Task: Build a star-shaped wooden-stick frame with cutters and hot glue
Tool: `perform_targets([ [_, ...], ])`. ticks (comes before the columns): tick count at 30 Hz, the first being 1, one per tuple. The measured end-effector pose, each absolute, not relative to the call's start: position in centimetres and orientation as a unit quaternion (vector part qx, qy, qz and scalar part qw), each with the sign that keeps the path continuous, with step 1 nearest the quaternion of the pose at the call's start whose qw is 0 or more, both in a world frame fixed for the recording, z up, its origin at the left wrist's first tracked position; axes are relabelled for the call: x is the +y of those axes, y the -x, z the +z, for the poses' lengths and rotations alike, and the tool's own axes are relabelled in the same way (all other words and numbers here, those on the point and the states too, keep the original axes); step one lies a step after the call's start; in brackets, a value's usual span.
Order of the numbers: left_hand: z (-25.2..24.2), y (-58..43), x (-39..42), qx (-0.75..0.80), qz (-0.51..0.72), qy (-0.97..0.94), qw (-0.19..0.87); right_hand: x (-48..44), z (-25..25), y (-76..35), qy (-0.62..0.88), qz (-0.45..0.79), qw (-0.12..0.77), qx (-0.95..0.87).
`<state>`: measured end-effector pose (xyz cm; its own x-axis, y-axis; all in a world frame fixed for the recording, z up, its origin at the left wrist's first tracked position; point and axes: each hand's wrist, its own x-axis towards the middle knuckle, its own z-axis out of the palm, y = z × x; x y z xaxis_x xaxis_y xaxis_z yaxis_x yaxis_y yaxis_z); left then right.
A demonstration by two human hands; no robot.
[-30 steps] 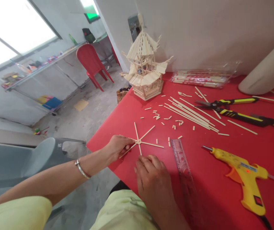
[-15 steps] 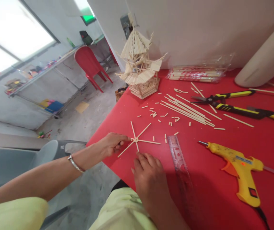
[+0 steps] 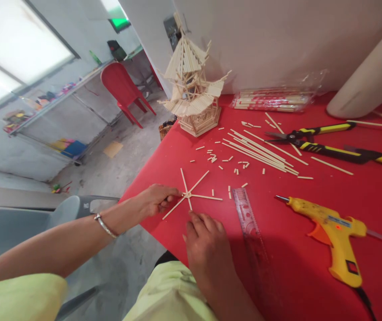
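A star-shaped frame of thin wooden sticks (image 3: 199, 182) lies on the red tabletop, its spokes meeting at a small hub. My left hand (image 3: 160, 199) pinches one spoke close to that hub, the other fingers curled in. At the near side, my right hand (image 3: 207, 240) has its fingertips closed on the end of another spoke. Several short cut pieces (image 3: 212, 158) are scattered beyond the frame. A clear ruler (image 3: 247, 214) lies just right of my right hand, and a yellow glue gun (image 3: 331, 232) rests on its side farther right.
A pagoda model of sticks (image 3: 194, 89) stands at the back edge. Long loose sticks (image 3: 259, 151), yellow-and-black cutters (image 3: 327, 140) and bagged sticks (image 3: 271, 100) lie behind. A pale cylinder (image 3: 364, 71) stands back right. The table's left edge runs beside my left hand; a grey chair (image 3: 67, 218) is beyond.
The view has shifted very slightly. Both hands keep their hold on the stick frame, and nothing on the table has visibly moved.
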<state>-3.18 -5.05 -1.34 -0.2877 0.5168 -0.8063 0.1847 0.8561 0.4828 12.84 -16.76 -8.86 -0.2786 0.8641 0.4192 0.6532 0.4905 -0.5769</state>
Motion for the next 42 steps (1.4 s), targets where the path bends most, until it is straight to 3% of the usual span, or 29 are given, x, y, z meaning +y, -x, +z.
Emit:
perform_targets([
  [36,-2.6,3.6,-6.2,0.753,0.133,-0.234,0.601,-16.8,-10.8,-11.9,0.477,0.112,0.378,-0.786],
  [42,-1.1,3.9,-6.2,0.789,0.220,-0.280,0.500,-16.8,-10.8,-11.3,0.510,0.125,0.395,-0.754],
])
